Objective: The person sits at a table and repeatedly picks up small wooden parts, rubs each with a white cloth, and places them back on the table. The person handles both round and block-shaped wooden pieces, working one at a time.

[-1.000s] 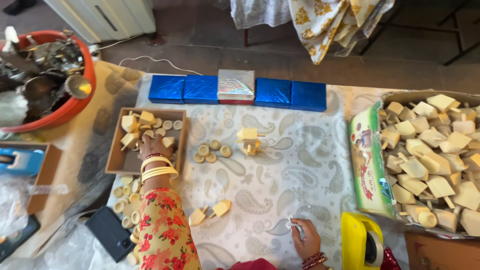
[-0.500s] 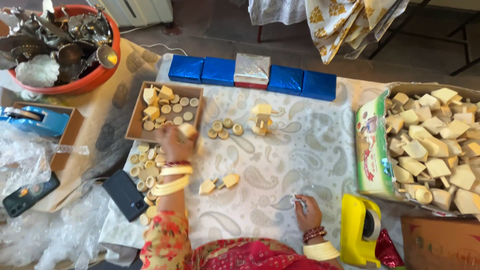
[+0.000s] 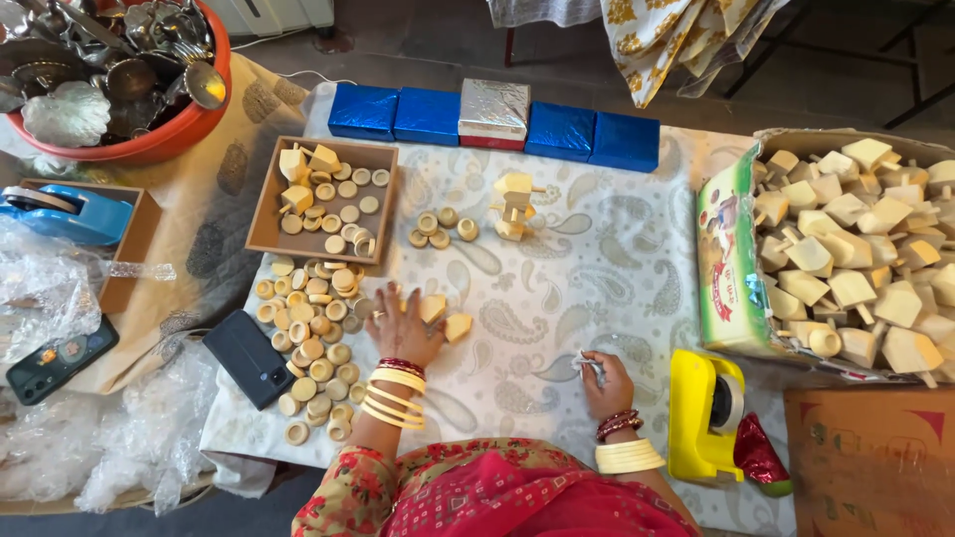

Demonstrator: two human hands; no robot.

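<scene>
My left hand (image 3: 402, 325) lies flat on the patterned cloth (image 3: 617, 268), fingers spread, touching a pale wooden piece (image 3: 432, 307); a second wooden piece (image 3: 458, 326) sits just to its right. Left of the hand is a heap of small wooden rings (image 3: 310, 343). My right hand (image 3: 603, 376) rests near the cloth's front edge, pinching a small clear scrap of tape (image 3: 583, 364). An assembled wooden toy (image 3: 514, 205) stands in the middle of the cloth, with three rings (image 3: 440, 226) beside it.
A wooden tray (image 3: 267, 214) holds rings and blocks. A row of blue boxes (image 3: 428, 115) with one silver box (image 3: 494, 107) lines the back. A carton of wooden pieces (image 3: 865, 259) is right, a yellow tape dispenser (image 3: 702, 416) front right, a black phone (image 3: 249, 357) left, a red tub (image 3: 149, 144) of spoons far left.
My left hand has drawn back from the tray toward me and now rests by the two loose wooden pieces. My right hand has stayed put holding the tape scrap.
</scene>
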